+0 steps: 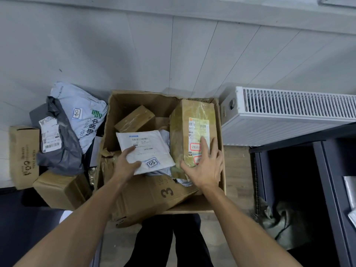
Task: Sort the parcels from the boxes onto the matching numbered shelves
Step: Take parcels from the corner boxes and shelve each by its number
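Note:
A large open cardboard box [115, 112] stands on the floor in front of me. Inside lie a white mailer [152, 147] marked 03, a tall taped brown parcel [185, 120] with a label, a small brown box [135, 119] and a flat carton [154, 197] marked 3. My left hand [126, 162] pinches the white mailer's near left corner, thumb on top. My right hand [204, 166] lies with fingers spread and straight on the tall parcel's near end.
Left of the box sits a pile: a grey-white postal bag [82, 112] marked 04, a dark grey bag [61, 149] and two brown cartons [24, 157]. A white radiator [289, 116] stands to the right, with a dark shelf unit [331, 189] below it.

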